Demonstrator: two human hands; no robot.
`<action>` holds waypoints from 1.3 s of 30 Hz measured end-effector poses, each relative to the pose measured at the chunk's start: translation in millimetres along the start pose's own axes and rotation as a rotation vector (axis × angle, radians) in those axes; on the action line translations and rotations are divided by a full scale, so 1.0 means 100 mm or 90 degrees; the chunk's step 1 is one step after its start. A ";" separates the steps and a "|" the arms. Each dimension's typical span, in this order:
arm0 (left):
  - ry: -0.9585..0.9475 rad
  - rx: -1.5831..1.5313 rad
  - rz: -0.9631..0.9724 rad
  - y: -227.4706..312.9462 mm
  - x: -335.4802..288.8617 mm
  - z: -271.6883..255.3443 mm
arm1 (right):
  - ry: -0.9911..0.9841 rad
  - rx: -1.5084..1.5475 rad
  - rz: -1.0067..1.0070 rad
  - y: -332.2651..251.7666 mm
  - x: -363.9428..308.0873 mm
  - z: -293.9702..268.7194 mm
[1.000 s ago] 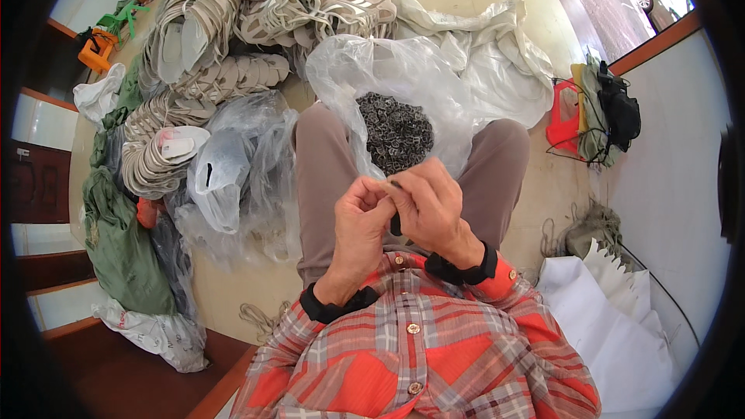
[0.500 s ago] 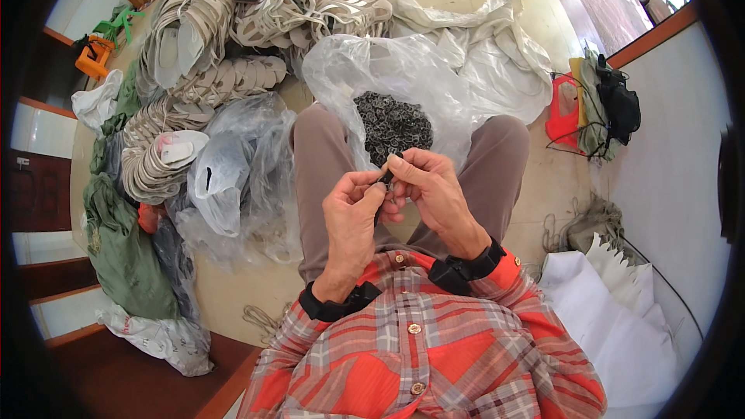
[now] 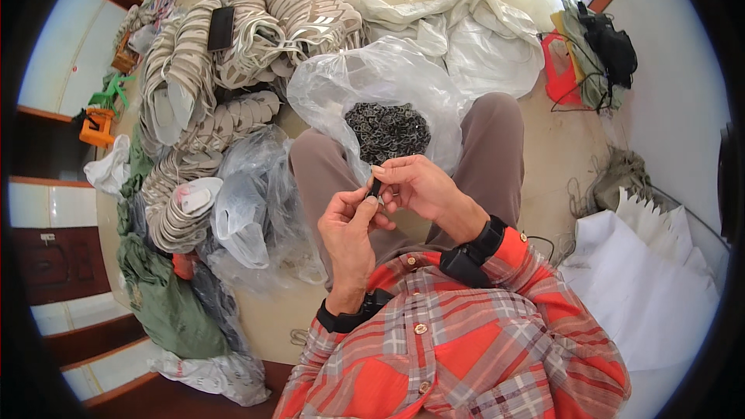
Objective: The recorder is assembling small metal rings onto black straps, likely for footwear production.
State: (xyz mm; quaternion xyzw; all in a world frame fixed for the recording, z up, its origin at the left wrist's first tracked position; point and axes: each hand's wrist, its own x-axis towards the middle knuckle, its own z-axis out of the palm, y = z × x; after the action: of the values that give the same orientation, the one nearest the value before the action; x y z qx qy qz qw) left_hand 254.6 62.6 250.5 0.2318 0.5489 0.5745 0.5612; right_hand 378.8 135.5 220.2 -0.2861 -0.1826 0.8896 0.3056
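sm blk strip (image 3: 375,186) pinched btwn l grip (image 3: 346,226) & r grip (image 3: 425,187) fingertips.

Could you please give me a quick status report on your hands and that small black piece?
Left hand and right hand pinching small black piece. Clear plastic bag of small dark pieces just beyond. Nothing seen blocking the hands.

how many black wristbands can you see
2: one black wristband around the wrist behind the left hand, the other black wristband around the wrist behind the right hand; no others visible.
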 end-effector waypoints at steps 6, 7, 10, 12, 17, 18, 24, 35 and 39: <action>0.019 -0.008 -0.020 -0.04 0.01 -0.04 | 0.012 0.045 0.064 0.07 0.10 -0.11; 0.015 -0.004 -0.021 -0.06 0.02 -0.04 | 0.012 0.049 0.061 0.09 0.12 -0.13; 0.033 0.017 -0.030 -0.10 0.04 -0.06 | 0.051 0.045 0.077 0.12 0.12 -0.17; 0.028 0.029 -0.041 -0.09 0.05 -0.06 | 0.064 0.014 0.062 0.12 0.11 -0.18; 0.000 0.074 -0.056 -0.09 0.07 -0.11 | 0.079 0.012 0.075 0.15 0.13 -0.21; -0.004 0.085 -0.057 -0.09 0.08 -0.12 | 0.077 0.019 0.085 0.15 0.13 -0.22; -0.024 0.084 -0.091 -0.08 0.10 -0.21 | 0.030 -0.008 0.088 0.16 0.13 -0.24; -0.091 0.064 -0.108 -0.01 0.06 -0.27 | -0.039 -0.013 0.096 0.09 0.01 -0.24; -0.087 0.091 -0.107 -0.02 0.05 -0.30 | 0.005 -0.117 0.012 0.09 -0.06 -0.14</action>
State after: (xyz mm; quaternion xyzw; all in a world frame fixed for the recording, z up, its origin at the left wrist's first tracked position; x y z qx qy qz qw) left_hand 227.5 55.2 238.2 0.2630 0.5664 0.4676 0.6256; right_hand 387.6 126.7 207.4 -0.3183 -0.2595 0.8708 0.2704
